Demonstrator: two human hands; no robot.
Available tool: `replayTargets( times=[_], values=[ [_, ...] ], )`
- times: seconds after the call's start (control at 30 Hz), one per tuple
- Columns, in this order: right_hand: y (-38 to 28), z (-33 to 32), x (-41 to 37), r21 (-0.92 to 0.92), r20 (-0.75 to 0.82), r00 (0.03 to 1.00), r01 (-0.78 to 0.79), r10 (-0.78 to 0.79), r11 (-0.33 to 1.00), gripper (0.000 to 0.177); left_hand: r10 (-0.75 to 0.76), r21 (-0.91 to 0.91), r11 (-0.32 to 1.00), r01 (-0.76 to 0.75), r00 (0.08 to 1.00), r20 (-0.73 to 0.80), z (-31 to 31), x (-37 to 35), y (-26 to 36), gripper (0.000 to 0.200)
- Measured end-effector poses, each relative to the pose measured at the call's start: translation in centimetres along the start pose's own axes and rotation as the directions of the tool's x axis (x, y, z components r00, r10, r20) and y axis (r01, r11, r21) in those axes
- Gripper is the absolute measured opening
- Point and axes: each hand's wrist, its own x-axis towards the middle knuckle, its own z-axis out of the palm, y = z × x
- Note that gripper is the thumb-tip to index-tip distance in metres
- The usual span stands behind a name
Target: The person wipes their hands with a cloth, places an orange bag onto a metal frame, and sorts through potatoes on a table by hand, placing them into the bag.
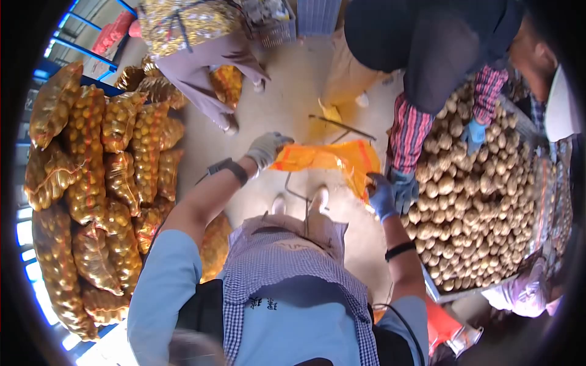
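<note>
An orange mesh bag (326, 157) is stretched between my two hands, over the floor in front of my apron. My left hand (268, 150), in a pale glove, is closed on the bag's left end. At the lower right end of the bag, my right hand (381, 194) in a blue glove has its fingers closed on the edge. Just behind the bag is a thin dark metal bar (342, 127), and a bent metal rod (297, 195) shows below it. The inside of the bag is hidden.
Filled mesh sacks (85, 158) are stacked on the left. On the right, a large bin (455, 295) holds round brown produce, walnuts or potatoes (470, 201). A co-worker in striped sleeves (408, 131) reaches into it. Another person (201, 55) stands at the back left near a crate (274, 32).
</note>
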Motion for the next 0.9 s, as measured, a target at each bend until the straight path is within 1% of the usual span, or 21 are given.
replayTargets(
  times=[0.03, 0.07, 0.17, 0.2, 0.23, 0.3, 0.33, 0.37, 0.43, 0.47, 0.5, 0.53, 0.57, 0.6, 0.63, 0.7, 0.73, 0.8, 0.83, 0.87, 0.9],
  values=[
    [-2.4, -1.1, 0.8, 0.104, 0.088, 0.968, -0.245, 0.237, 0.964, 0.038, -0.064, -0.057, 0.996, 0.066, 0.997, 0.047, 0.3, 0.4, 0.3, 0.018],
    [0.4, 0.7, 1.1, 0.285, 0.064, 0.968, -0.251, 0.243, 0.925, 0.038, -0.123, -0.105, 0.986, 0.132, 0.988, 0.091, 0.5, 1.0, 0.4, 0.019],
    [-0.7, -0.3, 2.8, 0.242, 0.155, 0.944, -0.323, 0.293, 0.915, 0.034, -0.218, -0.146, 0.959, 0.244, 0.960, 0.175, 1.4, 2.6, 0.2, 0.021],
    [-0.6, -0.5, 3.5, 0.066, 0.153, 0.938, -0.324, 0.312, 0.944, 0.029, -0.216, -0.104, 0.966, 0.237, 0.960, 0.179, 1.2, 3.3, 0.5, 0.021],
    [-0.6, -0.7, 3.9, 0.068, 0.164, 0.934, -0.333, 0.318, 0.941, 0.029, -0.224, -0.105, 0.963, 0.247, 0.956, 0.191, 1.3, 3.9, 0.4, 0.021],
    [-0.5, -0.8, 4.8, -0.210, 0.054, 0.970, -0.223, 0.239, 0.952, 0.028, -0.206, -0.089, 0.971, 0.221, 0.966, 0.154, 1.7, 5.2, -0.4, 0.018],
    [0.4, -0.6, 5.3, -0.281, 0.021, 0.993, -0.103, 0.113, 0.954, 0.025, -0.131, -0.056, 0.989, 0.138, 0.986, 0.103, 2.4, 5.4, -1.6, 0.017],
    [1.0, -0.2, 5.6, -0.279, 0.027, 0.992, -0.108, 0.121, 0.954, 0.025, -0.135, -0.058, 0.988, 0.142, 0.985, 0.111, 2.5, 5.9, -1.8, 0.017],
    [2.9, 1.4, 6.0, -0.242, -0.051, 0.998, -0.044, 0.033, 0.969, 0.027, -0.015, 0.165, 0.986, -0.008, 0.991, 0.136, 2.1, 7.1, -1.9, 0.018],
    [2.7, 1.9, 6.6, -0.241, -0.071, 0.997, -0.025, 0.008, 0.970, 0.029, 0.048, 0.102, 0.993, -0.060, 0.992, 0.113, 2.9, 7.6, -2.4, 0.020],
    [2.5, 2.2, 6.7, -0.239, -0.067, 0.998, -0.028, 0.013, 0.971, 0.029, 0.045, 0.101, 0.993, -0.057, 0.992, 0.118, 3.7, 7.7, -2.7, 0.020],
    [2.2, 2.6, 7.0, 0.031, -0.082, 0.986, -0.141, 0.143, 0.989, 0.030, -0.054, 0.021, 0.998, 0.052, 0.992, 0.116, 4.8, 7.8, -2.9, 0.020],
    [0.6, 2.2, 7.6, 0.299, -0.062, 0.960, -0.242, 0.272, 0.923, 0.030, -0.152, -0.058, 0.985, 0.160, 0.981, 0.121, 5.4, 8.1, -2.3, 0.020],
    [-0.7, 1.6, 8.1, 0.227, 0.033, 0.910, -0.410, 0.414, 0.883, 0.027, -0.210, -0.047, 0.975, 0.219, 0.967, 0.143, 4.5, 8.8, -0.6, 0.019],
    [0.7, 2.3, 8.2, 0.227, 0.033, 0.909, -0.412, 0.416, 0.882, 0.027, -0.209, -0.047, 0.975, 0.218, 0.967, 0.146, 4.9, 9.1, -0.7, 0.019],
    [3.3, 3.5, 8.1, -0.025, -0.134, 0.961, -0.246, 0.241, 0.969, 0.025, -0.191, 0.002, 0.981, 0.193, 0.973, 0.128, 5.8, 9.5, -1.0, 0.025],
    [4.0, 3.7, 7.9, -0.026, -0.135, 0.960, -0.253, 0.247, 0.967, 0.025, -0.188, -0.001, 0.982, 0.190, 0.973, 0.134, 6.0, 9.7, -1.0, 0.025],
    [4.2, 3.6, 7.9, 0.122, -0.308, 0.868, -0.370, 0.389, 0.921, 0.025, -0.205, -0.104, 0.970, 0.219, 0.970, 0.134, 6.4, 10.1, -1.0, 0.019],
    [5.1, 4.2, 8.0, 0.119, -0.310, 0.866, -0.374, 0.393, 0.920, 0.025, -0.201, -0.107, 0.970, 0.216, 0.970, 0.137, 6.7, 10.3, -1.1, 0.019],
    [5.2, 4.8, 8.5, 0.290, -0.292, 0.807, -0.436, 0.513, 0.852, 0.026, -0.193, -0.127, 0.970, 0.210, 0.973, 0.129, 7.0, 10.5, -1.2, 0.018],
    [5.1, 5.1, 8.6, 0.541, -0.235, 0.769, -0.405, 0.595, 0.737, 0.025, -0.186, -0.146, 0.968, 0.203, 0.975, 0.120, 7.3, 10.7, -1.3, 0.017]
  ],
)
